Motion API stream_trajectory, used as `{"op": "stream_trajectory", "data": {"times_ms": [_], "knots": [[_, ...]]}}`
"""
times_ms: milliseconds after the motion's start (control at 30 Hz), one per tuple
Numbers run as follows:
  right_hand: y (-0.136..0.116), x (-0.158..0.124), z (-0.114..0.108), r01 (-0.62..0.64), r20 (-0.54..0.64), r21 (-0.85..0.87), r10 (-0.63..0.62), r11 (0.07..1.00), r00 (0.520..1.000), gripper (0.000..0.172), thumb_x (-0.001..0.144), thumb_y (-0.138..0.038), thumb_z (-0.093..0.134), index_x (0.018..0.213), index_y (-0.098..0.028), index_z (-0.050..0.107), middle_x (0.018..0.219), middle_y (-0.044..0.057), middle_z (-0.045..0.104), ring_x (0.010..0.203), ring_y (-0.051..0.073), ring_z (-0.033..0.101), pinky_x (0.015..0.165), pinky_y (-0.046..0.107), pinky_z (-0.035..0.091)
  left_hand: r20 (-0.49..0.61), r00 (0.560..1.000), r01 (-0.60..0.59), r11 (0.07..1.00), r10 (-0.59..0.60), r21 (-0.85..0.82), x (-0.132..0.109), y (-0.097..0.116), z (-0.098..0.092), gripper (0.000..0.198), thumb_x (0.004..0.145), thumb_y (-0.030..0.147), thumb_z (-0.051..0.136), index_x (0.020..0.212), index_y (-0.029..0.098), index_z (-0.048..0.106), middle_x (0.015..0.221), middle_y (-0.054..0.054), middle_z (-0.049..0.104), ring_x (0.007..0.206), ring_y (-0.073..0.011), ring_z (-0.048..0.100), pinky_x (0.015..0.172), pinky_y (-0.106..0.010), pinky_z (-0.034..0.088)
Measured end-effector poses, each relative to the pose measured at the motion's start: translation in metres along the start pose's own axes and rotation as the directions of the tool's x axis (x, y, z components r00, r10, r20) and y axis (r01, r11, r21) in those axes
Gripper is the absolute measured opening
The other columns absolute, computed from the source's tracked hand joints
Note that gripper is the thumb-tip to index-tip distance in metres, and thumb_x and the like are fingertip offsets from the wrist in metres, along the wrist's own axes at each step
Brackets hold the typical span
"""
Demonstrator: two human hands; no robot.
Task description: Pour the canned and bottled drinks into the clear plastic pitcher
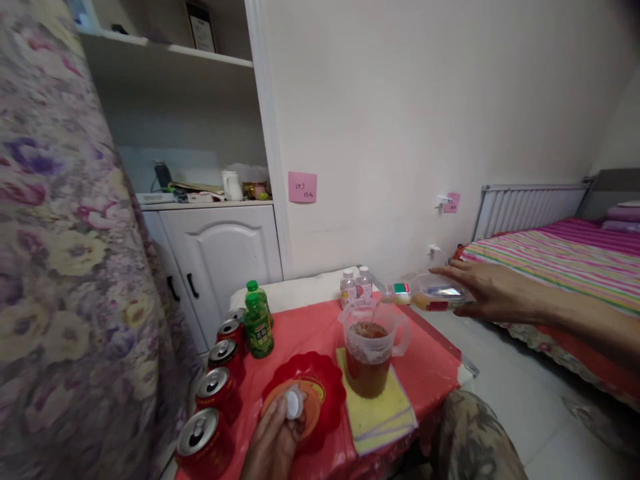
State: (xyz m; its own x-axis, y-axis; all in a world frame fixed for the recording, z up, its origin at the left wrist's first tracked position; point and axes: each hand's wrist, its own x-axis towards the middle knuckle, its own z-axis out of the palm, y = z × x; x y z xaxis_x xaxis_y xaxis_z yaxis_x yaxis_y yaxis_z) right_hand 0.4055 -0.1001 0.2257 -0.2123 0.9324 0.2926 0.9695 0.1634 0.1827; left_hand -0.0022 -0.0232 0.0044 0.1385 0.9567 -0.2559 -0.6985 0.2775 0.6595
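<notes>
My right hand (487,290) grips a clear plastic bottle (435,300) that lies nearly level, its neck over the rim of a translucent plastic pitcher (370,353). A thin stream falls into the brown, bubbly drink inside. The pitcher stands upright on a folded yellow cloth (377,420). Between the closed fingers of my left hand (277,433) is a white bottle cap (294,404). This hand is above an orange round piece (311,408) in a red scalloped bowl (330,373); whether it touches them I cannot tell.
Several red cans (205,443) line the left side of the red-covered table (295,327), beside two green bottles (259,327). Two small white-capped bottles (349,288) stand behind the pitcher. A floral curtain (65,233) hangs at left; a bed (560,253) is at right.
</notes>
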Motion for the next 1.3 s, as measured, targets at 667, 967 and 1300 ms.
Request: {"op": "stream_trajectory", "data": {"times_ms": [667, 967, 1300], "knots": [[-0.006, 0.008, -0.009, -0.027, 0.093, -0.027, 0.029, 0.999, 0.995, 0.072, 0.076, -0.034, 0.063, 0.144, -0.017, 0.045, 0.123, 0.016, 0.066, 0.106, 0.033, 0.066, 0.089, 0.043, 0.051, -0.062, 0.997, 0.039, 0.998, -0.042, -0.045, -0.005, 0.002, 0.004, 0.025, 0.065, 0.008, 0.076, 0.087, 0.018, 0.078, 0.091, -0.003, 0.082, 0.075, -0.0146, 0.074, 0.071, -0.021, 0.062], [-0.007, 0.012, -0.011, 0.018, 0.082, -0.010, -0.017, 1.000, 0.996, 0.063, 0.083, -0.045, 0.059, 0.140, -0.020, 0.050, 0.119, 0.015, 0.068, 0.101, 0.033, 0.068, 0.084, 0.042, 0.052, -0.084, 0.996, 0.017, 0.999, -0.014, 0.030, -0.006, 0.002, 0.006, 0.025, 0.070, 0.007, 0.071, 0.089, 0.021, 0.076, 0.094, -0.002, 0.081, 0.084, -0.0163, 0.074, 0.075, -0.022, 0.061], [-0.016, 0.024, -0.019, 0.038, 0.100, -0.071, -0.031, 0.997, 0.995, 0.067, 0.075, -0.032, 0.066, 0.139, -0.017, 0.052, 0.120, 0.016, 0.070, 0.103, 0.033, 0.069, 0.085, 0.042, 0.051, -0.122, 0.991, -0.031, 0.987, 0.050, 0.157, -0.009, 0.003, 0.005, 0.020, 0.062, 0.020, 0.081, 0.082, 0.023, 0.077, 0.091, -0.004, 0.079, 0.104, -0.0286, 0.070, 0.086, -0.035, 0.060]]}}
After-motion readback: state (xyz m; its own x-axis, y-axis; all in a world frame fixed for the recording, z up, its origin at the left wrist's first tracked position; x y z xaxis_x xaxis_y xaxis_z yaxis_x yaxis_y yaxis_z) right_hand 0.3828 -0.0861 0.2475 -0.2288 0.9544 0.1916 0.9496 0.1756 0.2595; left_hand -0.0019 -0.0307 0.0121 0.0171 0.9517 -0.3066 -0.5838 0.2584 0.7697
